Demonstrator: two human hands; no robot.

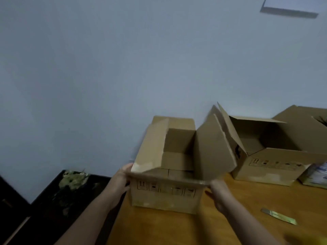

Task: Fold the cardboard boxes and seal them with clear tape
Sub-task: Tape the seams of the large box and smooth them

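Your cardboard box (pixel 164 197) sits between both hands, flaps up.
It lies between your left hand (pixel 121 179) and right hand (pixel 220 193), equally near. Right fingers lie straight on its wall; the left fingers' curl I cannot tell. Side flaps (pixel 212 149) rise just above your fingers.

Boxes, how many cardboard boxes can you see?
2: near box between left hand and right hand; open box to its right. More cardboard at the right edge may be a third.
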